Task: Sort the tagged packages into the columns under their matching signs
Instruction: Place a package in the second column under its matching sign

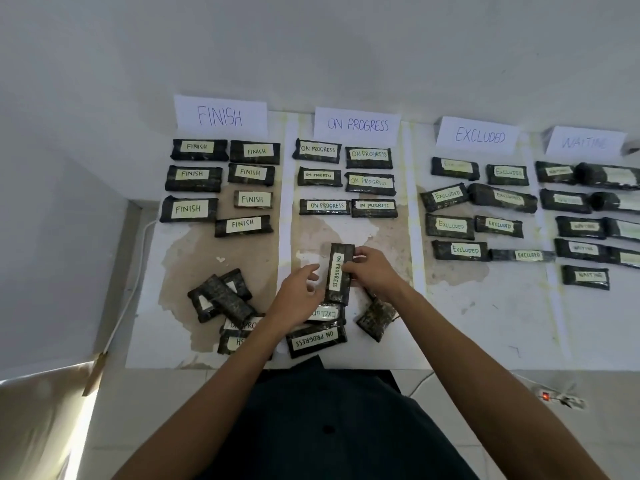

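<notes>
— Six packages already lay under the ON PROGRESS sign (357,124) when we looked, in three rows of two, and we had a seventh in hand.

— Which hand had it?

— Our right hand (372,271) pinched the ON PROGRESS package (338,273) along its right edge, thumb and fingers closed on it. It stood lengthwise, tag reading sideways, above the bare middle of that column and nearer to us than the sorted rows. Our left hand (298,296) was loosely open just beside its left edge; whether the fingertips touched it, we could not tell.

— What worried us from there?

— Orientation, mostly. We judged it needed a quarter turn before going down, or it would sit crosswise and eat the space for the next row. The grip was also only at one edge, so a turn could let the slick wrapping slip.

— And the pile?

— The unsorted pile (263,320) sat right under our forearms at the near edge: an EXCLUDED package (323,312), another ON PROGRESS one, several face down to the left. Reaching far across could have dragged those, or nudged one toward the FINISH column (221,188) where it did not belong.
</notes>
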`<state>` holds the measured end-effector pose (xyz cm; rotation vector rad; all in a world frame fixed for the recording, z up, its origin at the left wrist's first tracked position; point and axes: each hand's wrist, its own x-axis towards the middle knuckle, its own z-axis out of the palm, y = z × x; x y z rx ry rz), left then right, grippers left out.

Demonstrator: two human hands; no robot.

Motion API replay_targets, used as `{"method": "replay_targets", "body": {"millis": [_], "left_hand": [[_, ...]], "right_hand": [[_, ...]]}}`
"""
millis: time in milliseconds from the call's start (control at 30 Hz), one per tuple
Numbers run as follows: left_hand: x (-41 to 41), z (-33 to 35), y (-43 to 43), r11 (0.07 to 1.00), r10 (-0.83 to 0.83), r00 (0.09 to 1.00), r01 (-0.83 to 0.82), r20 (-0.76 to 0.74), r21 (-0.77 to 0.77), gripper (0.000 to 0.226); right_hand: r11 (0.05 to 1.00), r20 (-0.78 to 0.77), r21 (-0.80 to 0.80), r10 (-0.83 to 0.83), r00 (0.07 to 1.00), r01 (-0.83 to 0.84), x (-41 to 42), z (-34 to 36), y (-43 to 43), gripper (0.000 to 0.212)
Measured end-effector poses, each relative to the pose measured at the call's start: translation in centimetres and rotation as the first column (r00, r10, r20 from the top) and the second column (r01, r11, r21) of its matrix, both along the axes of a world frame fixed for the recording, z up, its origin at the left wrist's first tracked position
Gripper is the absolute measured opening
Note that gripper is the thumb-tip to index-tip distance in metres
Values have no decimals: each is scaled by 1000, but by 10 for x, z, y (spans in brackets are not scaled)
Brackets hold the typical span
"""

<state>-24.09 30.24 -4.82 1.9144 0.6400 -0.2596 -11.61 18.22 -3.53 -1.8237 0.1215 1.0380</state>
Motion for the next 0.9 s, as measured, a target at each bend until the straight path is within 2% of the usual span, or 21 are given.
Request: {"method": "replay_targets", "body": {"millis": [200, 333, 400, 467, 567, 633, 733, 833, 900], "left_hand": [[3, 8, 0, 999, 9, 1000, -9, 0, -48, 56], [-1, 5, 1, 993, -79, 996, 74, 46, 89, 65], [-2, 6, 2, 997, -24, 997, 18, 74, 72, 65], [1, 10, 4, 988, 146, 988, -143, 49, -66, 59], [5, 12, 12, 876, 382, 922, -383, -61, -293, 47], [7, 11, 15, 854, 403, 913, -401, -65, -330, 38], [14, 10, 13, 844, 395, 916, -394, -73, -364, 25], [26, 7, 7, 831, 410, 908, -410, -83, -375, 25], [37, 7, -2, 831, 403, 912, -401, -81, -385, 24]], "right_hand": [[986, -89, 51, -154, 984, 159, -12, 3, 4, 18], [972, -129, 74, -214, 968, 224, -23, 1, 12, 21], [982, -86, 59, -172, 981, 177, -26, 2, 16, 22], [996, -12, 33, -78, 997, 78, -25, 6, 17, 23], [993, 96, -6, 119, 988, -119, -20, 10, 12, 20], [974, 175, -31, 227, 958, -225, -19, 12, 8, 20], [914, 328, -143, 407, 853, -381, -16, 16, 2, 37], [760, 485, -429, 650, 586, -488, -8, 17, -7, 53], [711, 531, -517, 703, 473, -477, 1, 18, -14, 51]]}}
